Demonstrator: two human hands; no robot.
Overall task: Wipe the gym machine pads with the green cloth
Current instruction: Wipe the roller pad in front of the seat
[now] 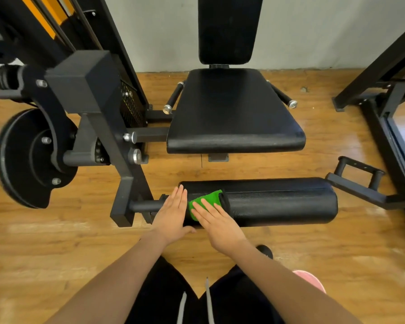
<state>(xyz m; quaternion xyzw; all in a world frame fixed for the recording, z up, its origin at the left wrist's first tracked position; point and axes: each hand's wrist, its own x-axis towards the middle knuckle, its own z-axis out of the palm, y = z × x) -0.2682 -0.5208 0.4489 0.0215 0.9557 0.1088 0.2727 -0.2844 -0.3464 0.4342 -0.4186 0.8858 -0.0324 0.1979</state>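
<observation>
R hand flat, fingers straight and together, palm down on green cloth. Pressing it, not gripping. Cloth lies draped over top of roller pad, close to roller's left end; part of cloth hidden under R fingers, far edge shows a dark strip, can't tell if hem or fold.

L hand also flat, fingers straight, laid against roller's left end cap, just beside cloth. Thumb tucked low toward roller's near underside. Holds nothing. Whether L fingertips touch cloth edge: can't tell.

Roller pad: black, long cylinder, lying crosswise, nearest to the person. Steel axle runs out from roller's left end into black frame upright.

Beyond roller, w/ a strip of floor between: black seat pad, flat, glossy. Beyond seat, farther from roller: backrest pad, upright, against grey wall. Two short handles w/ silver end caps, one each side of seat.

Left of roller and farther back: round black cam plate w/ bolts, boxy black housing above it, yellow-striped guard at top.

Right of roller: small black bracket handle on an angled bar, then frame of a second machine.

Floor wood-look, orange-brown. Near side of roller: person's dark trousers w/ grey drawcords, pink shoe to the right.
</observation>
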